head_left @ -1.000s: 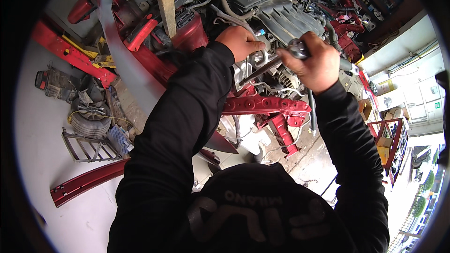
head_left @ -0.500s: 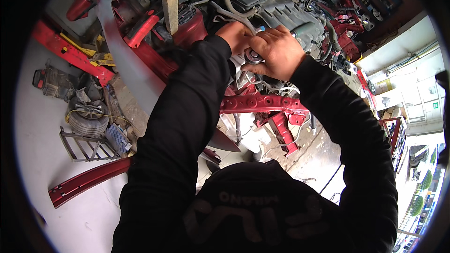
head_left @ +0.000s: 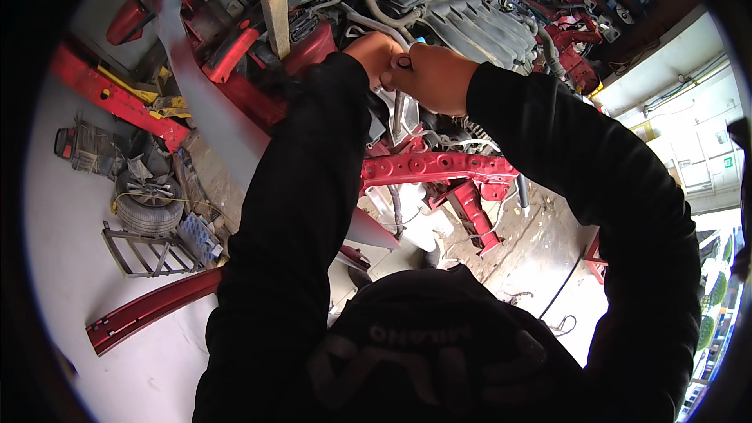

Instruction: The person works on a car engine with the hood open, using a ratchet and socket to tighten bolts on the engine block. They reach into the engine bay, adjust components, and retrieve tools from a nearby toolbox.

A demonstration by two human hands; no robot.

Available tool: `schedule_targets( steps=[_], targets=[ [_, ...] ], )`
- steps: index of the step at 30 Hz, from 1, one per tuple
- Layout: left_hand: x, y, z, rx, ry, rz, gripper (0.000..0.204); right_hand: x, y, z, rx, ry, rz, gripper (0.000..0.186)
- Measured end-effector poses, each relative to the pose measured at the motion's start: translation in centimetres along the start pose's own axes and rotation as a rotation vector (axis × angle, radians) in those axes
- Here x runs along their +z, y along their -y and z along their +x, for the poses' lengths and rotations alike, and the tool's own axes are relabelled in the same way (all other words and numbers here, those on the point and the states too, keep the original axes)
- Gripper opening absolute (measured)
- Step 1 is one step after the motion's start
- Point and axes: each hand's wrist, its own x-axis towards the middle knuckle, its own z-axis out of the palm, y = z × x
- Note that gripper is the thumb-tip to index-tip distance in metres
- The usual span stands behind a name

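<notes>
My right hand [head_left: 431, 77] is closed around the dark round end of a metal tool, whose shaft [head_left: 398, 113] runs down into the engine bay. My left hand [head_left: 373, 55] is curled just beside it among the hoses; what it grips is hidden. Around them are a pale hose [head_left: 377, 1], a ribbed grey engine cover [head_left: 478, 19] and, below, a red front crossmember [head_left: 431, 169].
A wooden prop [head_left: 274, 0] stands left of the engine, beside a grey-red fender [head_left: 207, 117]. On the left lie a wheel [head_left: 149, 211], a metal frame [head_left: 149, 254] and a red bumper beam [head_left: 149, 309]. A cable [head_left: 562, 270] runs over the floor at right.
My right hand has moved left and up against my left hand, turning the tool from a slant to nearly upright. My right elbow has swung outward to the right.
</notes>
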Motion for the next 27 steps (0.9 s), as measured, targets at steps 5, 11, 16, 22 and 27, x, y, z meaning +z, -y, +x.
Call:
schedule_targets(
  steps=[5,11,16,22,27],
  targets=[
    [0.7,-4.0,-3.2,-0.335,-0.119,-0.299,0.056,-0.3,-1.5,-0.2,0.040,-0.022,-0.049,0.052],
    [2.8,-7.9,-5.9,-0.433,-0.121,-0.441,0.058,-0.8,-2.7,-0.3,-0.099,-0.016,-0.088,0.067],
    [4.1,-7.2,-6.2,-0.345,-0.261,-0.517,0.044,-1.9,-6.2,-3.1,-0.082,-0.264,-0.316,0.057],
    [5.9,-7.2,-6.0,-0.317,-0.328,-0.505,0.035,-3.2,-12.2,-4.8,-0.072,-0.562,-0.722,0.040],
    [7.6,-7.2,-5.6,-0.204,-0.469,-0.666,0.023,-2.3,-13.6,-6.9,-0.002,-0.338,-0.709,0.041]
  ],
)
